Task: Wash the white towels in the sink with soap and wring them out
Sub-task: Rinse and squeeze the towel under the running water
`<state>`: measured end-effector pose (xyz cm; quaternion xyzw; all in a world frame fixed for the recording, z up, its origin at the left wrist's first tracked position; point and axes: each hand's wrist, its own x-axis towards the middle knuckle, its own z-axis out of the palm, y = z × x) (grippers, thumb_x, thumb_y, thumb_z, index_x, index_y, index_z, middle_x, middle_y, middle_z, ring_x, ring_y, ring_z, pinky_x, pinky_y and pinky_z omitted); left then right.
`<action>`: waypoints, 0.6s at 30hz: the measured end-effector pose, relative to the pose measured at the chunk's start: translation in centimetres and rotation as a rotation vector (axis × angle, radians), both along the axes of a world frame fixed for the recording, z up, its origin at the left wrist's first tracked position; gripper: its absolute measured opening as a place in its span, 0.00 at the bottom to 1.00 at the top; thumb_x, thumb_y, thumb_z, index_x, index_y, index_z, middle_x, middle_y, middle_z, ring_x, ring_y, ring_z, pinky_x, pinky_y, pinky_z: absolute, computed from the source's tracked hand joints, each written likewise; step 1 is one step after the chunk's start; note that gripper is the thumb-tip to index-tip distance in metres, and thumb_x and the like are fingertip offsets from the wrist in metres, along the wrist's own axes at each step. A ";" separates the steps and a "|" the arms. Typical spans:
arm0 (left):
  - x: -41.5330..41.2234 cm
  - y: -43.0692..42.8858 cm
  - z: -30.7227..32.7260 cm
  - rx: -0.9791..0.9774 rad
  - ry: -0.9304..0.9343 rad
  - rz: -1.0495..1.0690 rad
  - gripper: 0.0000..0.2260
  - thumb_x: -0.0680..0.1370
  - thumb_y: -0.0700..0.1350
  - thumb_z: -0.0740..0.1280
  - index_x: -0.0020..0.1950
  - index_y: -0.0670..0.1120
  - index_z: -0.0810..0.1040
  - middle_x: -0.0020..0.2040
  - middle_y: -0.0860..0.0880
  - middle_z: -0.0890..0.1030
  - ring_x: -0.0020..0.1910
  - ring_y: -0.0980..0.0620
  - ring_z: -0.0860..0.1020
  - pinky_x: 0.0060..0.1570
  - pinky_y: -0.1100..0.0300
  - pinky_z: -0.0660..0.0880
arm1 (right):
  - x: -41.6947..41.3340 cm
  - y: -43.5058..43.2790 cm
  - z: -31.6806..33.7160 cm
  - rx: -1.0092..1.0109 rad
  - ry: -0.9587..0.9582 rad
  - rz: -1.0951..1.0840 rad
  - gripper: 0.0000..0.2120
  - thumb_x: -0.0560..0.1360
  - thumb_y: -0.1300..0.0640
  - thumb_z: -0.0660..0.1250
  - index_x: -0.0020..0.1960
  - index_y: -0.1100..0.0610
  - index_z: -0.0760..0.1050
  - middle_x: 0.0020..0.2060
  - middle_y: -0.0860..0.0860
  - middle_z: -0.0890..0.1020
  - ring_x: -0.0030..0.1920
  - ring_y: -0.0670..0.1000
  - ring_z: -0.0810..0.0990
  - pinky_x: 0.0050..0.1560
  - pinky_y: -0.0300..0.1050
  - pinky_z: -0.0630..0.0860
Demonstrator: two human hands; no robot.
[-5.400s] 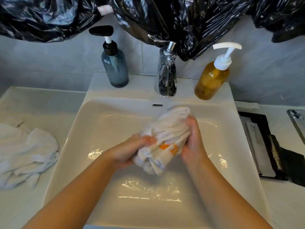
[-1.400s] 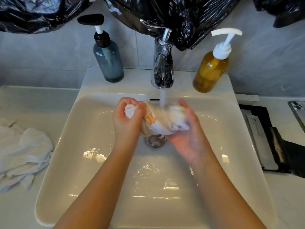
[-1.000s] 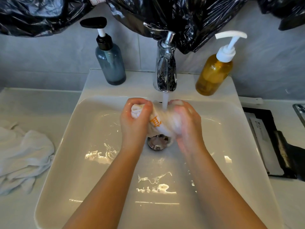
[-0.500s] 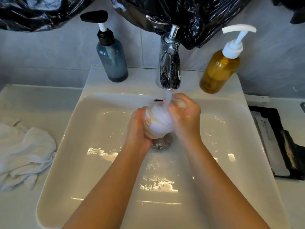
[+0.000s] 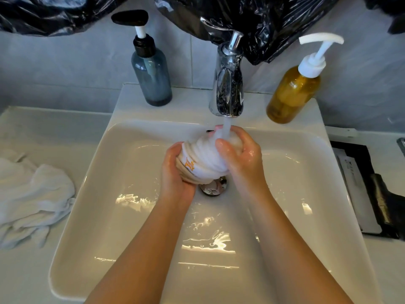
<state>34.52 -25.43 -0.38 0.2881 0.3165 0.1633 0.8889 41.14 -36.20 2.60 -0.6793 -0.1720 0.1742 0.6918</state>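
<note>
Now, against the view a second or so earlier, I saw that the small white terry towel with orange stitching had been drawn in. It had been a roll stretched between the hands, and it was now a tight, ribbed wad. It sat directly under the stream of water from the chrome tap.

The left hand gripped the lower end, fingers curled round it, with the orange mark just beside its thumb. The right hand gripped the upper end, thumb across the front and fingers wrapped behind, and the water struck just above that thumb. The two hands were almost touching. Both were held over the white ceramic sink, with the round metal drain showing just below the towel.

I judged this to be the rinse-and-squeeze stage. With both hands closed hard on a soaked bundle, a proper twist to wring it seemed the likely next step.

A crumpled heap of white towels lay on the counter well out to the left of the left hand. I could not tell whether those had been washed. The amber pump bottle stood beyond the right hand and the blue-grey pump bottle beyond the left, neither touched.
</note>
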 end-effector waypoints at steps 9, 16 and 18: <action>-0.1 -0.5 -0.1 -0.105 -0.123 -0.024 0.20 0.80 0.51 0.58 0.39 0.46 0.85 0.42 0.46 0.84 0.43 0.48 0.84 0.43 0.56 0.79 | -0.2 0.2 -0.2 0.175 -0.046 0.106 0.25 0.64 0.49 0.74 0.61 0.51 0.75 0.57 0.52 0.83 0.56 0.51 0.83 0.53 0.44 0.79; 0.1 -1.2 -0.3 -0.077 -0.070 -0.069 0.22 0.82 0.54 0.55 0.62 0.39 0.78 0.62 0.36 0.80 0.61 0.42 0.80 0.60 0.49 0.76 | 1.4 -0.2 -1.1 0.197 0.192 -0.098 0.20 0.65 0.49 0.74 0.57 0.46 0.79 0.50 0.48 0.85 0.56 0.51 0.82 0.61 0.53 0.78; 0.4 -1.3 -0.3 -0.049 -0.097 -0.080 0.25 0.81 0.54 0.58 0.68 0.36 0.73 0.68 0.34 0.74 0.67 0.39 0.75 0.69 0.44 0.69 | 1.8 -0.4 -0.9 0.338 0.310 -0.116 0.21 0.69 0.54 0.70 0.61 0.59 0.76 0.46 0.47 0.85 0.51 0.48 0.83 0.53 0.45 0.78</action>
